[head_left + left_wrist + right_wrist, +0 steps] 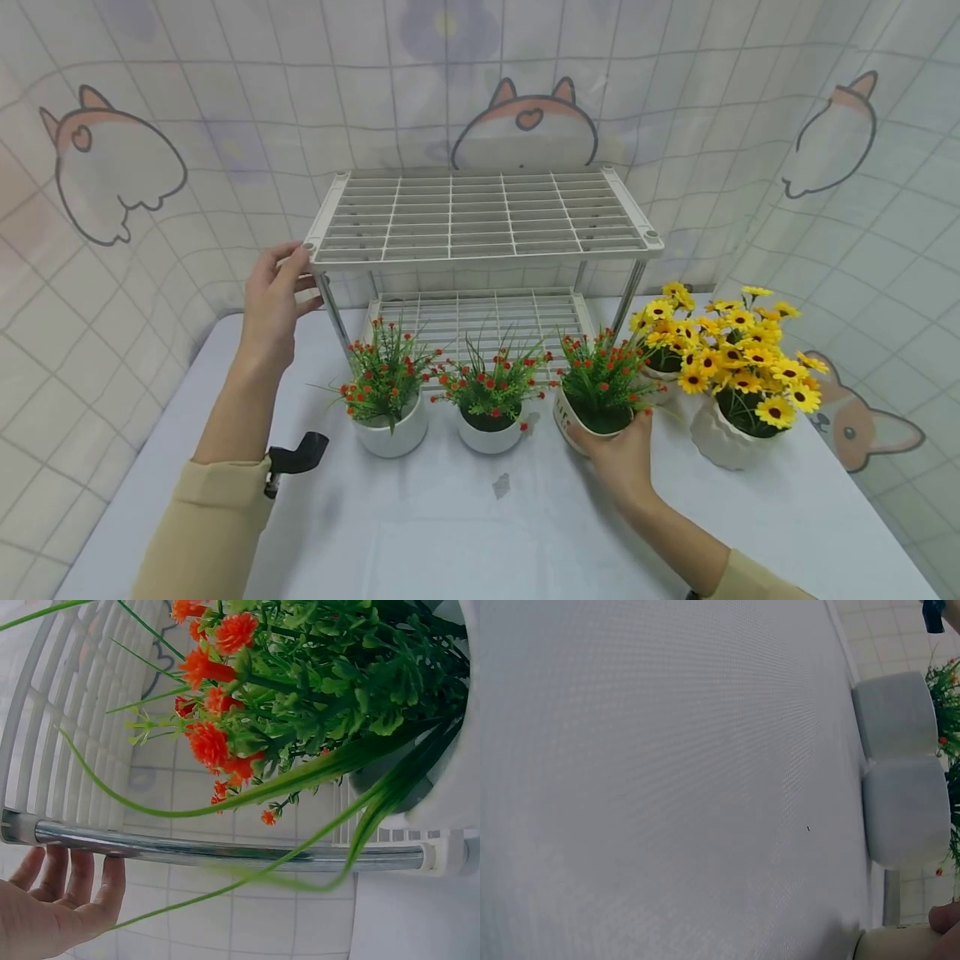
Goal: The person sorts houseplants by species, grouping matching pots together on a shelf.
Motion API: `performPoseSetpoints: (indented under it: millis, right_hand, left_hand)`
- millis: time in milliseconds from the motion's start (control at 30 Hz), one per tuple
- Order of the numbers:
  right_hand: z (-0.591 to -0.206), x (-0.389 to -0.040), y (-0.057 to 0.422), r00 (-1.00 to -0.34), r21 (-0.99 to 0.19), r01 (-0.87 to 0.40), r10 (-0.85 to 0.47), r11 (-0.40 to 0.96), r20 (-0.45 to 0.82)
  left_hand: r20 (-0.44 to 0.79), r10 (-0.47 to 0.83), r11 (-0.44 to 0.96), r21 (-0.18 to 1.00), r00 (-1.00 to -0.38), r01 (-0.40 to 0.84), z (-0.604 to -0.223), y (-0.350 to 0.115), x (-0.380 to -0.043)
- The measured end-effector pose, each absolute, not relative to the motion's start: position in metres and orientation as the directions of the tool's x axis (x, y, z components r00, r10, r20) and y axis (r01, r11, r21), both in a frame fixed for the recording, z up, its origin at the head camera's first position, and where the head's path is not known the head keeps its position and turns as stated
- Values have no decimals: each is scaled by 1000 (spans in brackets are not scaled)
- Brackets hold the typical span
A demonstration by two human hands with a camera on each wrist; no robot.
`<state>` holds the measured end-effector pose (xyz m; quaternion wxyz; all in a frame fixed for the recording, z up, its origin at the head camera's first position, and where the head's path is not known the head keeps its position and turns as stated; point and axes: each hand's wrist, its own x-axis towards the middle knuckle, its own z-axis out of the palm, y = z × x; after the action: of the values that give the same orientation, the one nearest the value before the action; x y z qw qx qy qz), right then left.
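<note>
Right of the middle of the frame, the lettered pot [570,423] is gripped between the thumb and fingers of the right hand [621,460]; whether the table [450,525] is touched by its base is hard to tell, as only part of it is caught in the right wrist view. At the left, the left hand [273,292] is held half open, its fingers rested against a post [334,312] of the rack [451,215]. Two white pots [489,437] are set before the rack, and two yellow-flowered pots [726,437] are seen at the right
</note>
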<state>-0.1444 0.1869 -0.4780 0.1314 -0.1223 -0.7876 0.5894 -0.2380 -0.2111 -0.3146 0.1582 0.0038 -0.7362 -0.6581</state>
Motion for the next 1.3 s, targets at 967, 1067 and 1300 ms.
performPoseSetpoints:
  millis: [967, 1067, 1300]
  right_hand:
    - [-448, -118, 187, -859, -965, -169, 449, 199, 243]
    - [-436, -117, 184, -845, -956, -219, 452, 194, 285]
    - [-403, -112, 180, -825, -913, -367, 391, 179, 409]
  left_hand:
    - [216, -207, 91, 975, -954, 201, -313, -210, -242]
    - [217, -206, 92, 975, -954, 202, -314, -211, -242]
    - [226, -200, 94, 973, -953, 211, -316, -212, -243]
